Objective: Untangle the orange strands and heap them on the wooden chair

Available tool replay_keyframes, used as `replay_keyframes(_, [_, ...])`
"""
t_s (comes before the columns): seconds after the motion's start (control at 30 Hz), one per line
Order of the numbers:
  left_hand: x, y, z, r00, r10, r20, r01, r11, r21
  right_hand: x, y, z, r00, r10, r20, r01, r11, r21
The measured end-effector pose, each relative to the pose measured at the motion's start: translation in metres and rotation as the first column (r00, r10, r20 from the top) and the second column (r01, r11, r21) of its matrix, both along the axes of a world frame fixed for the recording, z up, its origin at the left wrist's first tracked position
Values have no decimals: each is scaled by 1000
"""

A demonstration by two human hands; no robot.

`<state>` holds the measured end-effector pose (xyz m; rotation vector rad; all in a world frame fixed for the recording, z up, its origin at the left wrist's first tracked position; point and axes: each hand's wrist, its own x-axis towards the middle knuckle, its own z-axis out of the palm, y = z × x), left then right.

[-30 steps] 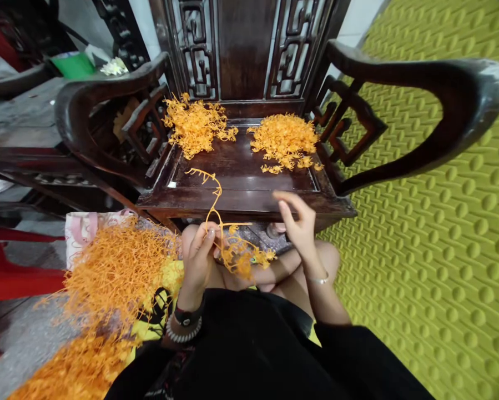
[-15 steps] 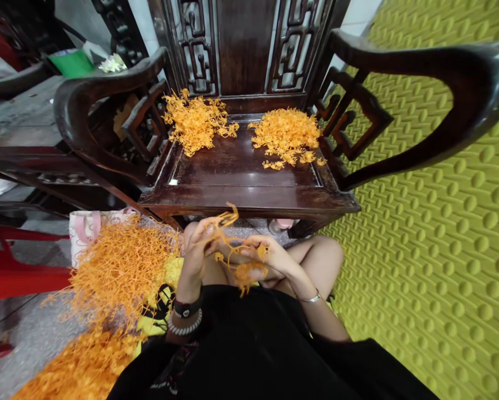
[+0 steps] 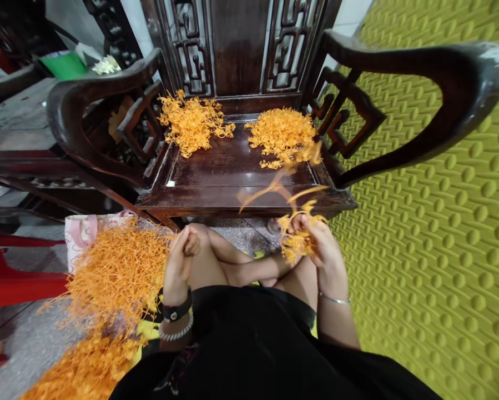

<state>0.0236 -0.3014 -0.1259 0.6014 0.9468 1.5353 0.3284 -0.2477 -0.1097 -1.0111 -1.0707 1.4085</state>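
Observation:
My right hand (image 3: 322,240) is closed on a bunch of orange plastic sprigs (image 3: 291,247), just in front of the chair's right front corner. Long thin orange strands rise from this bunch toward the seat, blurred by motion. My left hand (image 3: 185,248) is held over my left knee, its fingers curled in and nothing visible in them. On the chair seat (image 3: 228,172) lie two heaps of small curly orange pieces, a left heap (image 3: 195,125) and a right heap (image 3: 282,133).
A big pile of orange strands (image 3: 116,272) stands at my left, with more orange pieces (image 3: 78,366) below it. Near it are a pink-and-white bag (image 3: 72,236) and a red stool (image 3: 20,278). Curved chair arms flank the seat. Yellow-green bumpy matting (image 3: 440,266) covers the right side.
My hands have parted from in front of my lap. The right one moved right with the orange sprigs; the left one moved left and let go of them.

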Motion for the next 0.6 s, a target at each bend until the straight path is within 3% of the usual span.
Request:
replay_keyframes(0.1, [-16,-8,-8,988,104,-115,-100,994,39,21,-1,-4,985,-157,-70,148,982,-118])
replay_keyframes(0.17, [-20,-14,-11,948,79,-308,-55,995,87,24,-4,-8,982,-181,-47,173,976,-135])
replay_keyframes(0.27, [-6,-20,-9,827,-152,-541,242,965,98,11,-10,-19,994,-105,-4,104,991,-81])
replay_keyframes(0.33, [17,-20,-7,745,-295,-598,427,900,88,-8,-13,-28,990,-96,99,95,995,12])
replay_keyframes(0.4, [47,-18,-7,693,-363,-623,523,848,89,-27,-16,-36,965,-77,250,45,991,130])
replay_keyframes(0.5, [86,-13,-11,666,-247,-704,476,867,146,-48,-18,-43,918,-27,396,-51,981,186])
replay_keyframes(0.6, [98,-11,-15,694,-155,-703,373,913,167,-46,-20,-40,905,-42,424,-19,990,139])
